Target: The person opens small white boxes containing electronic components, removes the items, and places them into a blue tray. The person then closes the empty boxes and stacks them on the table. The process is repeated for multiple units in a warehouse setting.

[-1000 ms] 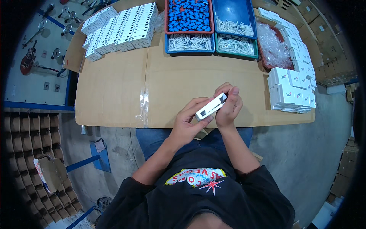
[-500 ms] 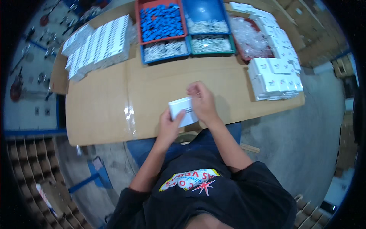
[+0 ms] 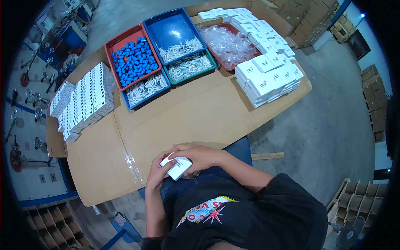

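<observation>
A small white box [image 3: 180,168] with dark print is between my two hands, close to the table's near edge. My left hand [image 3: 157,171] is closed around its left side, with the thumb lying on the face. From above and the right, my right hand [image 3: 199,156] curves over the box, its fingers wrapped over the top and right edges. Whether the box's flap is open or closed I cannot tell, since the fingers cover its far end.
Cardboard covers the table [image 3: 175,121]. At its back stand a red tray of small blue parts [image 3: 133,62], blue and green trays of white pieces [image 3: 189,68] and a red tray of clear plastic [image 3: 227,43]. White boxes are stacked left [image 3: 89,98] and right [image 3: 266,79].
Both hands and the box have come nearer to my body and the box has tilted. My right hand has gone from beside the box to gripping over it. The whole view has turned.
</observation>
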### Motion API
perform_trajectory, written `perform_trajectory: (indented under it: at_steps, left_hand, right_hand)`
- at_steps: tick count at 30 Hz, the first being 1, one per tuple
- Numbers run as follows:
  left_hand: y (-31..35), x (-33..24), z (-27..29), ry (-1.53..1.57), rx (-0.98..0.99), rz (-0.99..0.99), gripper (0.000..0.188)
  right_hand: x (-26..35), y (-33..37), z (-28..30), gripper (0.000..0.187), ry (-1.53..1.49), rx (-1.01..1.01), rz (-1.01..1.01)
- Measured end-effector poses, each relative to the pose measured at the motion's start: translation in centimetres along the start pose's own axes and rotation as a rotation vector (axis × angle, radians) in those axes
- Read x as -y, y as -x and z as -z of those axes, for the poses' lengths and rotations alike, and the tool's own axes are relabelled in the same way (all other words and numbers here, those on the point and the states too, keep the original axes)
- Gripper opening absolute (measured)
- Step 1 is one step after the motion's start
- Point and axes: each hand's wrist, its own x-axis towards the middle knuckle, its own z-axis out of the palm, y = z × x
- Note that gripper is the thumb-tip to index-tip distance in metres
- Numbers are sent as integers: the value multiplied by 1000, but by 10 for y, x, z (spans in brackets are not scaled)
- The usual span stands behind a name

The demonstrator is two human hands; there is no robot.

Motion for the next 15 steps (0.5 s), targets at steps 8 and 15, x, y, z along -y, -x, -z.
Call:
perform_trajectory:
  at_steps: [8, 15]
  left_hand:
    - [-30, 0, -27, 180, -184, -119, 52]
    - [-48, 53, -49, -383, -246, -317, 46]
  right_hand:
    - [-2, 28, 66, 70, -427, -504, -250]
    - [-49, 142, 201, 61, 23, -1216, -356]
